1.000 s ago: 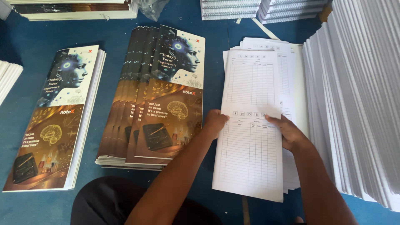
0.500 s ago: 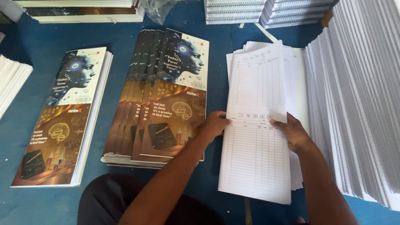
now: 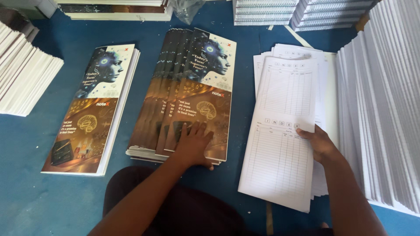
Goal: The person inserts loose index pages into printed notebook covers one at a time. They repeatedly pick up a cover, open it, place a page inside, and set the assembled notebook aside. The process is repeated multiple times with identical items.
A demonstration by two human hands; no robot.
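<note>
head view. left hand (image 3: 194, 142): fingers spread, pressed flat on the top cover of the fanned cover stack (image 3: 186, 94). right hand (image 3: 320, 142): pinching the right edge of the top ruled index sheet (image 3: 282, 131), which lies on the index sheet pile (image 3: 326, 78). second cover stack (image 3: 92, 109): far left, untouched. white page blocks (image 3: 385, 100): just right of the pile. blue floor (image 3: 26, 175). progress: judged midway; both stacks remain thick, no sheet yet joined to a cover.

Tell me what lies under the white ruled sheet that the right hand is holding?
Under the white ruled sheet lies a loose pile of similar white printed sheets, on the blue floor. The right hand grips its edge. How many sheets, or anything beneath them, is hidden.
</note>
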